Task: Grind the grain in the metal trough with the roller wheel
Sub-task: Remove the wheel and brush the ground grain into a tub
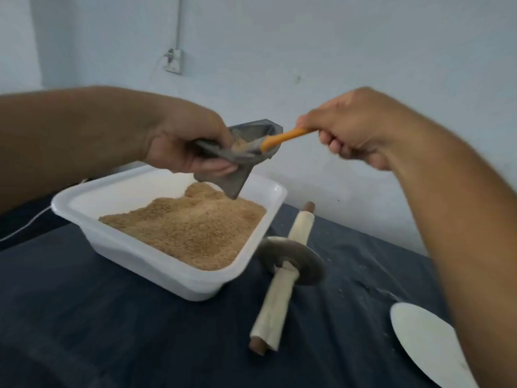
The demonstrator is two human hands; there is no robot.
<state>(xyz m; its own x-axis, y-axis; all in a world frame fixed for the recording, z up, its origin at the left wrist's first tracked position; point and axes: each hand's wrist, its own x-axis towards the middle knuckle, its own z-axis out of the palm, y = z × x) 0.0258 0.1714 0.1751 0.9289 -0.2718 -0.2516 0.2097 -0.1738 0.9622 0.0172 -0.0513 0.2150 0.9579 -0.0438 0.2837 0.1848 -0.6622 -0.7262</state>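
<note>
Left hand (184, 148) grips trough (240, 152), tilted over tub (156, 264) of grain (190, 231). Right hand (352, 133) pinches orange scraper (285, 138), tip inside trough. Roller (291, 264) lies free below right hand, axle running near-to-far; right hand nearer.

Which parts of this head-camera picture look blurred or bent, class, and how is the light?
Head view: the right hand and the orange scraper are smeared by motion blur; the left hand holding the metal trough is slightly soft; the roller wheel is blurred too; the wide lens bows the frame; light is soft and even, no glare.
</note>
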